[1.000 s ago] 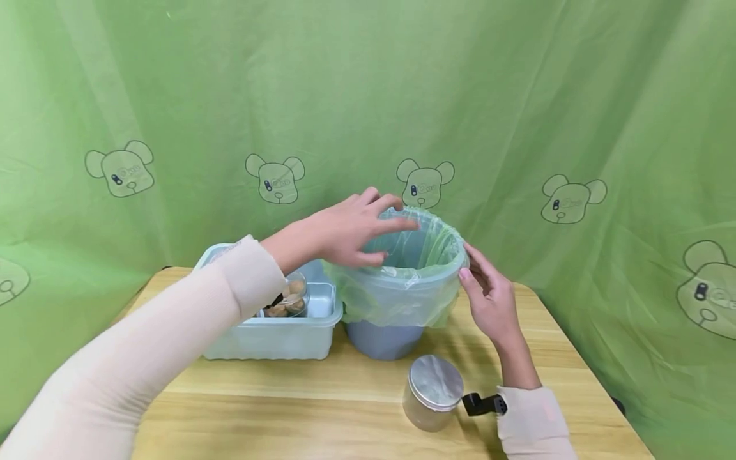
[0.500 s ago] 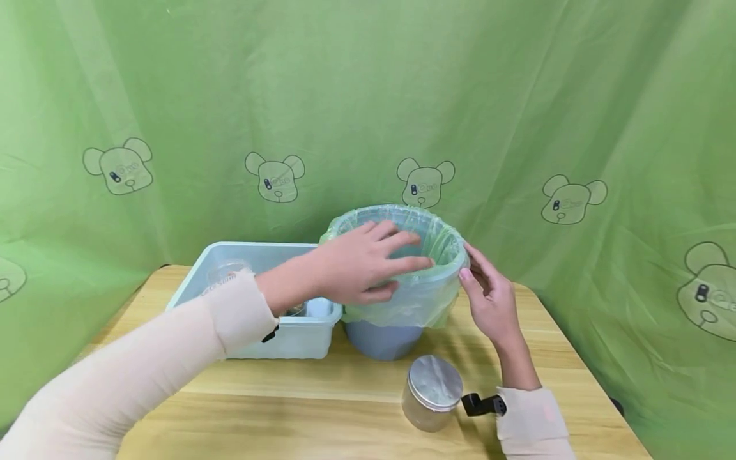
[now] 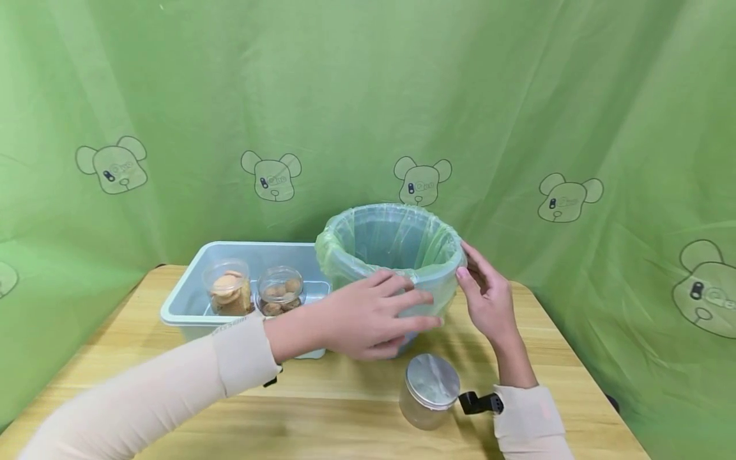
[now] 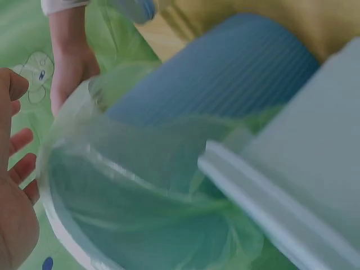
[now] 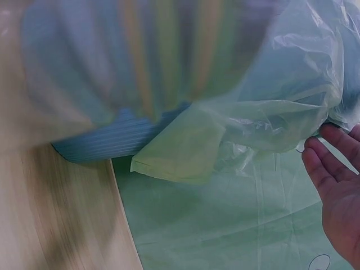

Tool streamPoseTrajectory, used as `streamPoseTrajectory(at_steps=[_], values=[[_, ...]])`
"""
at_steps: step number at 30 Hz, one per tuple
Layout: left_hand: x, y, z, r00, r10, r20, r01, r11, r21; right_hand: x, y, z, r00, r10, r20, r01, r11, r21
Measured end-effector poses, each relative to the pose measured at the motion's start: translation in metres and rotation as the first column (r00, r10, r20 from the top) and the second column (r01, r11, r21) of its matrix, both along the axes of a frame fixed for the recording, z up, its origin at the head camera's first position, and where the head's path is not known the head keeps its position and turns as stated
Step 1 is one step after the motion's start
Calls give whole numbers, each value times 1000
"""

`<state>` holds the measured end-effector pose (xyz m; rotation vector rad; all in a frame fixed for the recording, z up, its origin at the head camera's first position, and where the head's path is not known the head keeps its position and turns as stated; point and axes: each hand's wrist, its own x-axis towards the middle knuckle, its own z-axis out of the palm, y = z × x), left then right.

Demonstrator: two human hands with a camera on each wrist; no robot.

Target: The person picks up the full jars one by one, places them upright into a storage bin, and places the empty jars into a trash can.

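A blue trash bin (image 4: 219,73) stands at the table's middle, lined with a thin green plastic bag (image 3: 333,252) folded over its rim. In the head view my left hand (image 3: 368,319) is in front of the bin, fingers spread and holding nothing. The left wrist view shows the same hand (image 4: 14,208) with its fingers beside the bin's rim. My right hand (image 3: 489,300) holds the bin at the right side of its rim, thumb toward me and fingers along the outside. Its fingertips meet the bag in the right wrist view.
Left of the bin is a light blue tub (image 3: 178,313) with a clear jar of cookies (image 3: 228,287) and a clear jar of round brown pieces (image 3: 280,291). A silver-lidded jar (image 3: 425,390) sits near my right wrist. A green curtain (image 3: 345,96) hangs behind.
My left hand has moved from over the bin's opening down to its front, uncovering the jars in the tub. The right hand has stayed at the rim.
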<state>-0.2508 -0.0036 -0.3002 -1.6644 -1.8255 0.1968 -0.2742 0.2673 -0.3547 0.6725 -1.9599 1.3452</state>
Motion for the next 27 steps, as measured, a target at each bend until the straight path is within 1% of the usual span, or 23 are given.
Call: streamPoseTrajectory(at_steps=[3, 7, 11, 15, 21, 27], values=[[5, 4, -9, 999, -21, -38, 21, 1000, 2, -7, 5, -8, 1000, -5, 6, 5, 1000, -2], [11, 10, -20, 998, -43, -55, 43, 999, -9, -15, 10, -15, 1000, -17, 12, 17, 1000, 3], [14, 14, -31, 999, -36, -18, 36, 999, -36, -16, 11, -16, 1000, -21, 12, 21, 1000, -1], [16, 18, -42, 998, -28, 50, 31, 997, -73, -17, 11, -16, 1000, -15, 10, 15, 1000, -5], [16, 24, -62, 991, 2, 133, 19, 987, -157, -17, 11, -16, 1000, -22, 4, 22, 1000, 9], [13, 33, -76, 980, 36, 194, 8, 975, -223, -16, 11, -15, 999, -27, 24, 27, 1000, -2]])
